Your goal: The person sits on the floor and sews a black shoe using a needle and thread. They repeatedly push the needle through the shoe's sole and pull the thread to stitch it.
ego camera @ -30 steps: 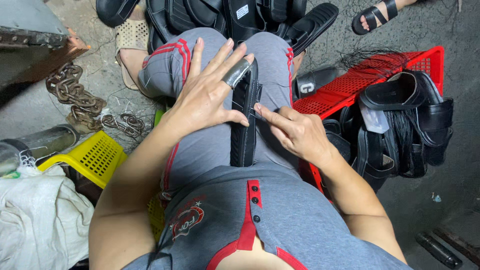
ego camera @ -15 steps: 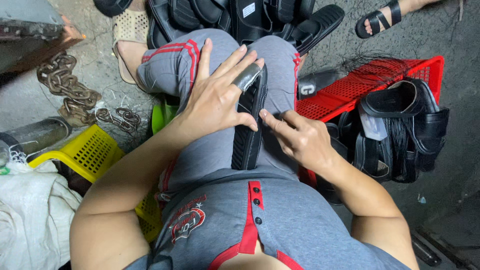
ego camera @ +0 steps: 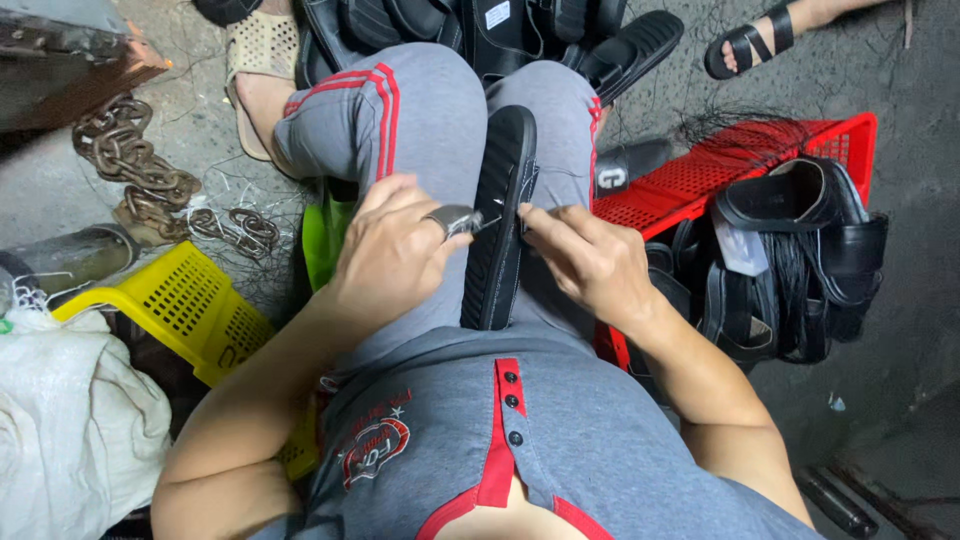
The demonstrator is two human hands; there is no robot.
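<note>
Far left, a white sack (ego camera: 60,420) slumps on the floor, with a yellow perforated basket (ego camera: 170,305) tipped beside it and a rusty chain (ego camera: 135,175) lying across the concrete floor (ego camera: 920,300) above. Moving in, the left hand (ego camera: 395,250) sits curled on the grey-trousered lap (ego camera: 420,110), fingers closed around a small metal cutting tool (ego camera: 455,218) whose tip points at the edge of the sandal. Centre now: a black sandal (ego camera: 505,215) lies lengthwise between the thighs, ribbed sole up, toe pointing away from the body, heel close to the grey shirt (ego camera: 560,450) with its red placket. Just right of it, the right hand (ego camera: 590,260) rests against the sandal's side, thumb and forefinger drawn together at the strap edge, pinching something too fine to make out. Further right, a red plastic crate (ego camera: 760,165) lies on the floor, a pile of finished black sandals (ego camera: 790,260) stacked against it, loose black threads trailing over them. Up top, more black sandals (ego camera: 480,30) crowd the floor, and another person's foot (ego camera: 770,35) in a black strapped sandal shows at the upper right.
</note>
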